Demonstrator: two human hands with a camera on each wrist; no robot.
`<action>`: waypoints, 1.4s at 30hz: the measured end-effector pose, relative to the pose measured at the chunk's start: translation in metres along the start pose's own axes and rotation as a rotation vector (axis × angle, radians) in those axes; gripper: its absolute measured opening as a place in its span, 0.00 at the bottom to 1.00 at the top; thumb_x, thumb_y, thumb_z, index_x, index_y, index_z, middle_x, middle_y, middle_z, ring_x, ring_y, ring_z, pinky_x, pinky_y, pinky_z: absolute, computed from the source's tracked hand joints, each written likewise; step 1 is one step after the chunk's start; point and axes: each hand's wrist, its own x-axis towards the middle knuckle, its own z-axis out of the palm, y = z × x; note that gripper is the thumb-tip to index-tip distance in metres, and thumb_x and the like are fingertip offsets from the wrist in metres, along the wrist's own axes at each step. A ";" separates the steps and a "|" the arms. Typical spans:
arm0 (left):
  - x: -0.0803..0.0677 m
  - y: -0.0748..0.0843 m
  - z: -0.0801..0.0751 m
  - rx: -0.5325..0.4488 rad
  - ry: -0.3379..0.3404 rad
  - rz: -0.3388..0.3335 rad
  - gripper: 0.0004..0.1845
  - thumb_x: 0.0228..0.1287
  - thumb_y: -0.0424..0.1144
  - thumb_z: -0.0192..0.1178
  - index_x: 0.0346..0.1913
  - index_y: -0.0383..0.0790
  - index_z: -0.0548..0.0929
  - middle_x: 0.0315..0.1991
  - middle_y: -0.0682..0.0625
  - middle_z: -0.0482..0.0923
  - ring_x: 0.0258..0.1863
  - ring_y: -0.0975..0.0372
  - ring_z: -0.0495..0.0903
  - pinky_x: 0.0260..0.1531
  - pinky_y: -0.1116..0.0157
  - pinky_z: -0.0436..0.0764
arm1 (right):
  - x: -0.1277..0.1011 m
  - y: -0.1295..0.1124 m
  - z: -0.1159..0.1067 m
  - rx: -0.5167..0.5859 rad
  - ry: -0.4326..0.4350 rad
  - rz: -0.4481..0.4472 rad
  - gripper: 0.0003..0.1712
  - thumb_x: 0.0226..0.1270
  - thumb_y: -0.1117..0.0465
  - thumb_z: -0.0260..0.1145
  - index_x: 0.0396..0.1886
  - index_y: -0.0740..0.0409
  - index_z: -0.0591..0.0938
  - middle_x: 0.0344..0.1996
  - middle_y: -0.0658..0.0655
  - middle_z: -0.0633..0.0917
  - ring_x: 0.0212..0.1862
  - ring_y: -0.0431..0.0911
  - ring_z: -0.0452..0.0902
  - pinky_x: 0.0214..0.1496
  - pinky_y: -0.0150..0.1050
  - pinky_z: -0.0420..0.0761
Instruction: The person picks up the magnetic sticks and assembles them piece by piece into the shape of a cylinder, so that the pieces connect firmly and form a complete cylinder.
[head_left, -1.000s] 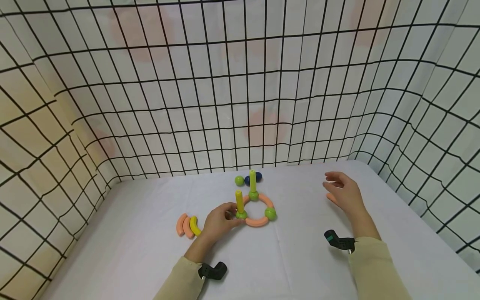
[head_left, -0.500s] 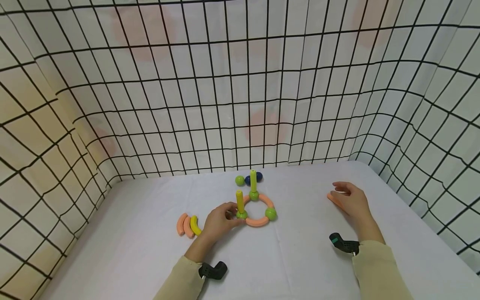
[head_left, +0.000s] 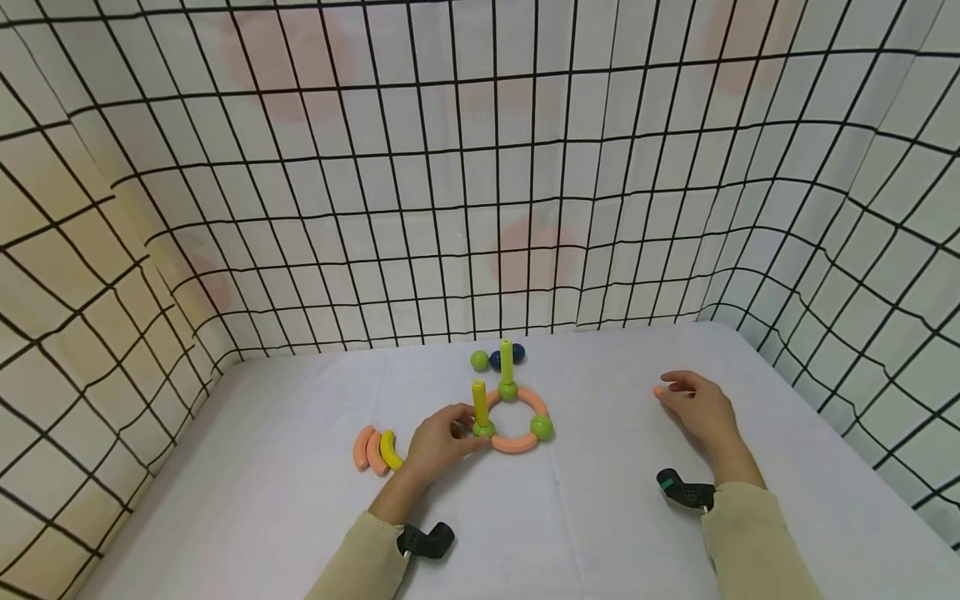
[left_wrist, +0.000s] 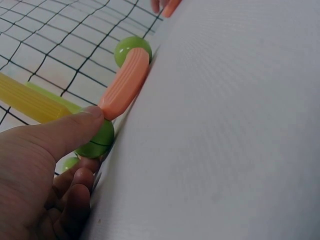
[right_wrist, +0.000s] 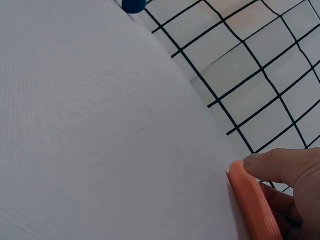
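My left hand [head_left: 437, 443] pinches a green ball [left_wrist: 97, 140] at the left of a ring of curved orange sticks and green balls lying on the table. Out of that ball stands a yellow stick [head_left: 480, 403], upright. A lime-green stick [head_left: 506, 364] rises from the ring's back ball [head_left: 507, 391]. The front orange stick [left_wrist: 125, 82] joins the held ball to the right-hand green ball [head_left: 541, 427]. Over at the right, my right hand [head_left: 697, 408] holds an orange stick [right_wrist: 252, 205] between thumb and fingers, close to the tabletop; the hand hides much of it in the head view.
Behind the ring lie a loose green ball [head_left: 479, 360] and dark blue balls [head_left: 517, 352]. Left of my left hand are two curved orange sticks [head_left: 362, 448] and a curved yellow stick [head_left: 389, 451]. A black-lined cloth wall [head_left: 420, 183] encloses the white table [head_left: 247, 500].
My right hand has come down onto the orange stick at the right, drawn back toward me, and its fingers have closed on it. The left hand and the ring have stayed in place.
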 end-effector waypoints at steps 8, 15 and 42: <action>0.001 0.001 0.000 0.004 0.001 0.005 0.21 0.57 0.49 0.73 0.52 0.48 0.83 0.40 0.53 0.82 0.35 0.64 0.75 0.34 0.67 0.73 | -0.002 -0.003 0.002 -0.037 -0.003 -0.007 0.28 0.74 0.48 0.61 0.65 0.60 0.75 0.56 0.67 0.79 0.53 0.59 0.75 0.48 0.51 0.73; 0.000 0.000 0.000 0.002 -0.003 0.001 0.22 0.57 0.49 0.74 0.52 0.48 0.83 0.41 0.53 0.82 0.35 0.64 0.75 0.35 0.68 0.73 | -0.002 -0.002 0.004 -0.053 0.008 -0.010 0.28 0.74 0.47 0.61 0.64 0.60 0.76 0.53 0.66 0.80 0.49 0.56 0.75 0.45 0.46 0.71; 0.000 0.000 0.000 -0.006 -0.007 -0.018 0.22 0.57 0.50 0.73 0.53 0.48 0.83 0.40 0.53 0.81 0.35 0.64 0.75 0.34 0.67 0.73 | -0.005 -0.053 0.008 0.152 -0.057 -0.153 0.31 0.71 0.39 0.61 0.66 0.50 0.76 0.59 0.58 0.80 0.55 0.48 0.75 0.51 0.39 0.72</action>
